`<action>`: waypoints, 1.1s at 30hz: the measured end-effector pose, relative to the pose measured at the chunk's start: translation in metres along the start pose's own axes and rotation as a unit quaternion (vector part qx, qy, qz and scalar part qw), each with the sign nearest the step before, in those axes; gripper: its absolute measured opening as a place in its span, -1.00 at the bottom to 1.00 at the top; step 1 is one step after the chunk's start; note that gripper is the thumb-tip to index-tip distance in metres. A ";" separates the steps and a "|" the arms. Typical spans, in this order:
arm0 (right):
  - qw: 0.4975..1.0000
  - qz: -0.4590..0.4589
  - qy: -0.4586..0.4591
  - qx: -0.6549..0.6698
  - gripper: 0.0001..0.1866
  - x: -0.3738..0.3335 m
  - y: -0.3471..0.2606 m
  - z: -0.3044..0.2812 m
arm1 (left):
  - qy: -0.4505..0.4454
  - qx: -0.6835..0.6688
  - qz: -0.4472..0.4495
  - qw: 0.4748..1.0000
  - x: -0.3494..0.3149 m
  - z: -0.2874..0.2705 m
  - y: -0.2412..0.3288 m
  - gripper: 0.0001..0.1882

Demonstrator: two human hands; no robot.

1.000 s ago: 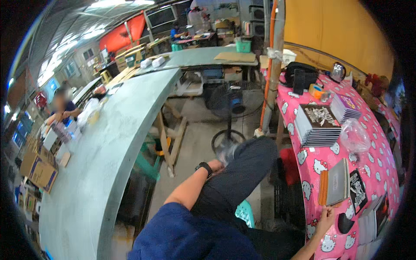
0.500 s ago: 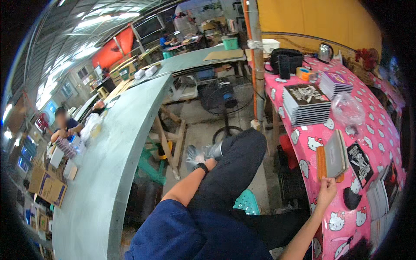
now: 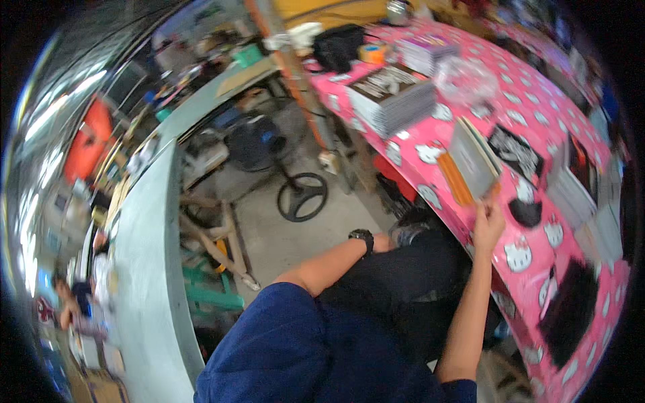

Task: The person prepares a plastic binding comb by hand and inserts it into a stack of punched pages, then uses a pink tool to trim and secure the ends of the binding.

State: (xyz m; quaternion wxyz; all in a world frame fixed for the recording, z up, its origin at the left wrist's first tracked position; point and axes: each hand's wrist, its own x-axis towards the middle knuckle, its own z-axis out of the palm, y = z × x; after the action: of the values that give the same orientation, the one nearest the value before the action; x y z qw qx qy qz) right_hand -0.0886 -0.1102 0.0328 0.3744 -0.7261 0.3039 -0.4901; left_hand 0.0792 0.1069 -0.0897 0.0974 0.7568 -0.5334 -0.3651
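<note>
At the near edge of the pink table, my right hand has its fingers closed on the lower corner of a grey-faced booklet or board with pale edges. An orange strip-like piece shows along its left side. My left hand, below a black wristwatch, is beside my dark-trousered leg; its fingers are blurred and partly hidden. Clear plastic shows just past it. To the right of the grey piece lie a black printed sheet and a small dark rounded object.
A thick stack of black-covered books, a purple-topped stack, crumpled clear plastic and a black bag stand farther back. A fan and a post rise ahead. A long pale table runs along my left.
My view has swung to the right, so the pink table sits more toward the middle. My left hand has shifted toward the pink table; my right hand stays at the grey piece's corner.
</note>
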 end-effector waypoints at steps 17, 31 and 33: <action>0.982 0.146 0.077 0.093 -0.74 -0.003 -0.010 -0.001 | -0.224 0.089 -0.174 0.955 0.021 0.087 -0.187 -0.58; 0.961 0.082 0.054 -0.258 -0.86 -0.015 -0.018 0.023 | -0.142 -0.156 -0.131 0.969 0.065 0.098 -0.189 -0.67; 0.967 0.115 0.068 -0.218 -0.87 -0.014 -0.028 0.018 | -0.128 -0.165 -0.110 0.972 0.066 0.094 -0.199 -0.67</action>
State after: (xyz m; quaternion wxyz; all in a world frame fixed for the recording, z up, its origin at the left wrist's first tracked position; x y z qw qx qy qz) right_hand -0.0742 -0.0796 0.0449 0.2397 -0.7150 0.5099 -0.4139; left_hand 0.1746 0.1534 -0.2934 0.1112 0.7315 -0.3867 -0.5505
